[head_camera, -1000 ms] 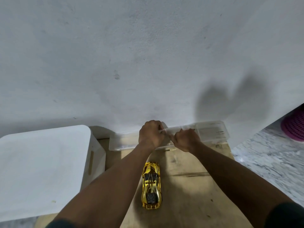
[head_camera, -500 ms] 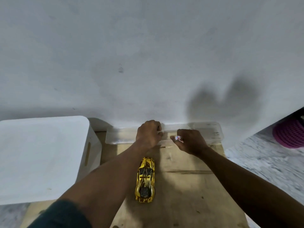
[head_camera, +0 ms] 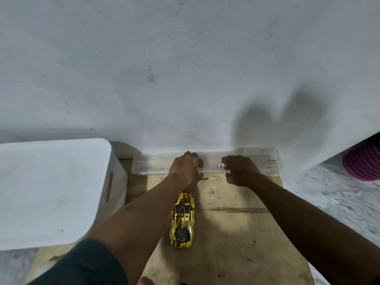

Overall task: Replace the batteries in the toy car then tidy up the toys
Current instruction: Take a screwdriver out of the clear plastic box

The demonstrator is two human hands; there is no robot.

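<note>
A shiny gold toy car (head_camera: 182,220) lies on the wooden board (head_camera: 236,243), nose pointing away from me. Behind it a long clear plastic box (head_camera: 265,161) stands against the wall. My left hand (head_camera: 186,168) rests curled on the box's front edge, and what it grips is hidden. My right hand (head_camera: 241,171) is closed just in front of the box, pinching a small white, red and blue battery (head_camera: 222,165) at its fingertips.
A big white storage bin (head_camera: 51,190) stands at the left beside the board. The grey wall rises right behind the clear box. A pink basket (head_camera: 363,164) sits on the marble floor (head_camera: 339,198) at the far right.
My right hand has drawn back from the clear box and to the right, and a small battery now shows at its fingertips. My left hand has stayed on the box.
</note>
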